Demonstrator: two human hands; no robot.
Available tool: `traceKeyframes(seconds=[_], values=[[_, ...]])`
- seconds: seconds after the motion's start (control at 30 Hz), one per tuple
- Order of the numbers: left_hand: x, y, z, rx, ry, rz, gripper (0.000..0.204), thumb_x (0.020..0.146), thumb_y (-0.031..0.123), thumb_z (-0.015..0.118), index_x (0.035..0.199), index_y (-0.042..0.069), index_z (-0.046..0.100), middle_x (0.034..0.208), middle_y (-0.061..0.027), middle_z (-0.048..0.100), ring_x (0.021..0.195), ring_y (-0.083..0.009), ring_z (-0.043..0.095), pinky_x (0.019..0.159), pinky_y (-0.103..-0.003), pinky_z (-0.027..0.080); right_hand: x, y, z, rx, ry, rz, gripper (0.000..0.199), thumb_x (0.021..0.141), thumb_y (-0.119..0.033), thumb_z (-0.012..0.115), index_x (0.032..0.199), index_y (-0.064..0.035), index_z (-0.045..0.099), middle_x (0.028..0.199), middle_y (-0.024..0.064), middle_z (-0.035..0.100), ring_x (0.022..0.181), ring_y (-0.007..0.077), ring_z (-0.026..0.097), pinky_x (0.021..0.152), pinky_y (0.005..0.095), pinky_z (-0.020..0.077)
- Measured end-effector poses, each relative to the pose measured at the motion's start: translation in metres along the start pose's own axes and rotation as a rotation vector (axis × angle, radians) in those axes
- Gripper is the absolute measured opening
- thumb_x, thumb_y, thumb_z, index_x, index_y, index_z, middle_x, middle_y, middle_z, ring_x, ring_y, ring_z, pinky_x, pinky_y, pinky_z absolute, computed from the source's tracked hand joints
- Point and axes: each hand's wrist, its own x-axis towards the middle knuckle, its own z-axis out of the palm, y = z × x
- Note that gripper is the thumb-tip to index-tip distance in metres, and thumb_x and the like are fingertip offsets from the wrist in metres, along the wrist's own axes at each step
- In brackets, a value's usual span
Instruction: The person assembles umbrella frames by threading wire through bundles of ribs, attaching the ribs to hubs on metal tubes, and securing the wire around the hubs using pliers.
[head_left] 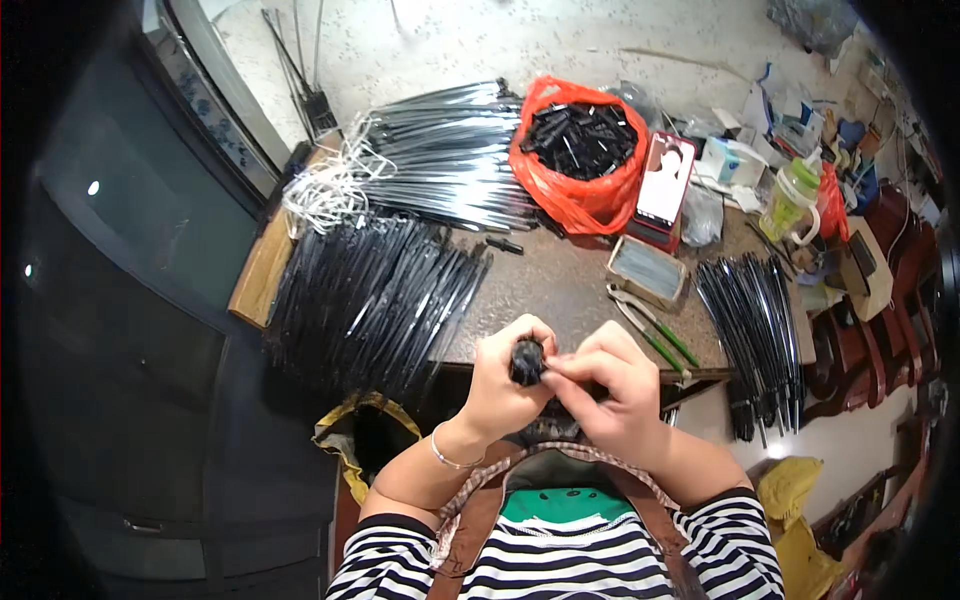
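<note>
Above the table edge, left hand and right hand pinch a black cap.

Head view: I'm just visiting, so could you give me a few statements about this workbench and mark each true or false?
1. Both hands hold one small black part. True: the left hand wraps it and the right hand pinches at it.
2. The red bag is filled with white cords. False: it holds small black pieces; the white cords lie at the far left of the bench.
3. Pliers with green handles lie on the bench, right of the hands. True.
4. The left wrist is bare. False: it wears a thin bracelet.
5. A green bottle stands at the far right. True.
</note>
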Motion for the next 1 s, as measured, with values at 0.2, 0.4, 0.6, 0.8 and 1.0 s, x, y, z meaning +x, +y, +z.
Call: traceKeyframes(seconds=[0.2,0.4,0.6,0.8,1.0], values=[[0.005,0.021,-0.017,-0.345,0.056,0.081,0.028,0.053,-0.011,0.059,0.061,0.005,0.038,0.053,-0.0023,0.04,0.047,-0.0097,0.037,0.045,-0.021,0.031,-0.022,0.046,-0.036,-0.462,-0.01,-0.432,0.032,0.055,-0.009,0.065,0.083,-0.0008,0.053,0.065,0.0057,0.047,0.058,0.0196,0.045,0.049,0.0282,0.0381],[0.005,0.026,-0.022,-0.118,-0.083,-0.009,0.023,0.059,-0.003,0.061,0.062,0.004,0.04,0.057,-0.0027,0.045,0.051,-0.0085,0.041,0.049,-0.02,0.034,-0.074,0.078,-0.058,-1.098,-0.472,0.522,0.072,0.054,-0.022,0.065,0.115,-0.0123,0.03,0.108,0.0185,0.032,0.1,0.0339,0.03,0.079,0.0418,0.0295],[0.008,0.038,-0.018,-0.151,-0.125,-0.13,0.022,0.06,-0.003,0.061,0.063,0.005,0.041,0.06,0.0002,0.044,0.055,-0.0056,0.04,0.052,-0.018,0.034,-0.075,0.059,-0.043,-0.313,-0.251,0.731,0.034,0.056,0.0,0.052,0.089,-0.0044,0.047,0.092,0.0138,0.039,0.087,0.0259,0.039,0.073,0.0327,0.0346],[0.009,0.022,-0.05,-0.033,0.077,-0.096,0.021,0.061,0.003,0.063,0.065,0.005,0.042,0.058,0.0029,0.044,0.053,-0.0025,0.038,0.048,-0.016,0.033,-0.037,-0.003,-0.039,0.016,-0.322,0.352,0.019,0.051,-0.01,0.062,0.067,-0.0049,0.052,0.09,0.0107,0.043,0.092,0.0264,0.036,0.078,0.0352,0.0273],[-0.004,0.016,-0.051,0.14,0.101,-0.068,0.02,0.061,-0.005,0.056,0.064,0.005,0.04,0.059,0.0025,0.043,0.055,-0.0032,0.038,0.05,-0.017,0.033,-0.025,-0.022,-0.043,-0.754,-0.29,-0.252,0.021,0.044,-0.017,0.06,0.062,-0.0088,0.054,0.089,0.002,0.046,0.093,0.029,0.036,0.079,0.0435,0.0199]])
